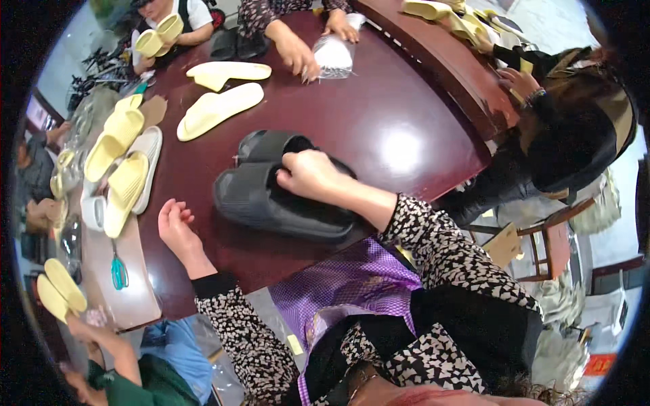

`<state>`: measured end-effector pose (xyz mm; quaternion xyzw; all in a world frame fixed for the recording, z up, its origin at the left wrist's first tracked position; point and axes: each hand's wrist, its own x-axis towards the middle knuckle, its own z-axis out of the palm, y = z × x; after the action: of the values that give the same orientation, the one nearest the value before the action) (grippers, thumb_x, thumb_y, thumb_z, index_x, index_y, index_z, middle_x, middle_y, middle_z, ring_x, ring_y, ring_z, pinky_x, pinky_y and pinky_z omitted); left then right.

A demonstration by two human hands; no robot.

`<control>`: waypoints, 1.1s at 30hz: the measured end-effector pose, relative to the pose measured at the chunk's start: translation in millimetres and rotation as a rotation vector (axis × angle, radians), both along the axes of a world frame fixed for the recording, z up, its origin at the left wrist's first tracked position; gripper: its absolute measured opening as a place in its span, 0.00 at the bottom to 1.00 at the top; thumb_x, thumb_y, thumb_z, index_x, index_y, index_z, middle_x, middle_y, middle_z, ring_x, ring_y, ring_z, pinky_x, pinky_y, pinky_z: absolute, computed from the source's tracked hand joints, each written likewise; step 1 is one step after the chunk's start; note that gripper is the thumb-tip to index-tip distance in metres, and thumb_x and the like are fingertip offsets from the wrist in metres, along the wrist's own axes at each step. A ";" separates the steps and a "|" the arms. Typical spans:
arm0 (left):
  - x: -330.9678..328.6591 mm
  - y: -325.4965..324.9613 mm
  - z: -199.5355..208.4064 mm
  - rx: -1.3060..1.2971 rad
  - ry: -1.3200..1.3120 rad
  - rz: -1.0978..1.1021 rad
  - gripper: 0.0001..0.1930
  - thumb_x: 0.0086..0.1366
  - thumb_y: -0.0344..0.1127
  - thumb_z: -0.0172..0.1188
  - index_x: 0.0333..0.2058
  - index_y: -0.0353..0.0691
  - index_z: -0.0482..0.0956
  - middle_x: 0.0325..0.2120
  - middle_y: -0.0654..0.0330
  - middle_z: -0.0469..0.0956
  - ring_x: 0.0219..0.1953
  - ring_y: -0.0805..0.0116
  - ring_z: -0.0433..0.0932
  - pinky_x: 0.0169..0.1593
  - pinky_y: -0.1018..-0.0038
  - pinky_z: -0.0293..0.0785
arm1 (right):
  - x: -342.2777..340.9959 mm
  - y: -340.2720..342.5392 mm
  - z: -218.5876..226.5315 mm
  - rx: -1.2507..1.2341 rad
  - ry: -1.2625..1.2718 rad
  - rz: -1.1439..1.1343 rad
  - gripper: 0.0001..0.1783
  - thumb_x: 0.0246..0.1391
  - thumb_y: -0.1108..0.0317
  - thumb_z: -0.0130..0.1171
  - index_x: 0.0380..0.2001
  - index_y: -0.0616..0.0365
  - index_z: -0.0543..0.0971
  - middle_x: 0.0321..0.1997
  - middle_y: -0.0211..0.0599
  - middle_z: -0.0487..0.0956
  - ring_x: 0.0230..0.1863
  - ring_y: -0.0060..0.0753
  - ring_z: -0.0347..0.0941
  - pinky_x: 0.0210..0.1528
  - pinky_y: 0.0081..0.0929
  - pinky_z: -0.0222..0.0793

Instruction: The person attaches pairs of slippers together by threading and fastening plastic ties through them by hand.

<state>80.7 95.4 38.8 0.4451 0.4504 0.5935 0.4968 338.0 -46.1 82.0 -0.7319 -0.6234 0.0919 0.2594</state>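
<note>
A worker in black-and-cream patterned sleeves (447, 243) and a purple checked apron (345, 281) is sitting over a pair of black slippers (288, 218), which are lying side by side on the dark red desk (420, 108), in the middle of the view. The worker's right hand (310, 174), reaching in from four o'clock, is resting with curled fingers over the foot opening of the nearer slipper; its fingertips are partly hidden, so from here I cannot tell whether it is gripping. The left hand (179, 227) is hovering at eight o'clock from the pair, loosely open, its fingers half bent, apart from the slippers.

Around them, two pale yellow slippers (223, 111) are lying at eleven o'clock, while at nine o'clock more yellow footwear (126, 186) is crowding against light grey slippers (154, 149). Teal-handled scissors (119, 272) are lying at eight o'clock, near the desk's end. Just past twelve, a co-worker's hands (294, 54) are handling a clear plastic bag (333, 55). Near eleven, another person is holding up yellow slippers (169, 27); toward eight, someone in a green top (152, 382) is holding another yellow pair (64, 281). At two o'clock, a person in dark clothing (569, 128) is working at a second desk (433, 51).
</note>
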 end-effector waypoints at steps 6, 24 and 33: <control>9.4 -2.5 1.3 -0.048 0.042 -0.104 0.07 0.61 0.28 0.53 0.39 0.37 0.75 0.26 0.63 0.75 0.23 0.79 0.71 0.25 0.84 0.67 | 129.8 -21.7 7.3 0.063 -0.239 -0.299 0.15 0.45 0.59 0.54 0.23 0.62 0.78 0.26 0.55 0.77 0.31 0.56 0.76 0.38 0.47 0.72; 10.7 -15.6 5.0 -0.020 0.148 -0.155 0.10 0.61 0.29 0.52 0.40 0.33 0.75 0.26 0.60 0.77 0.22 0.77 0.72 0.26 0.82 0.69 | 412.8 -52.2 55.5 0.344 -0.189 -0.583 0.25 0.55 0.50 0.52 0.38 0.64 0.79 0.27 0.44 0.80 0.25 0.34 0.75 0.31 0.33 0.70; 9.9 -10.1 2.6 -0.047 0.078 -0.127 0.07 0.62 0.28 0.52 0.39 0.35 0.74 0.23 0.63 0.76 0.19 0.80 0.70 0.22 0.85 0.66 | 227.8 40.2 -29.6 0.071 0.171 -0.185 0.12 0.49 0.64 0.59 0.33 0.61 0.81 0.28 0.42 0.81 0.28 0.33 0.79 0.37 0.27 0.73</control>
<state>90.6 85.3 41.4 0.4839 0.4539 0.5322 0.5259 565.8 -5.8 52.4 -0.7661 -0.5317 0.1076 0.3447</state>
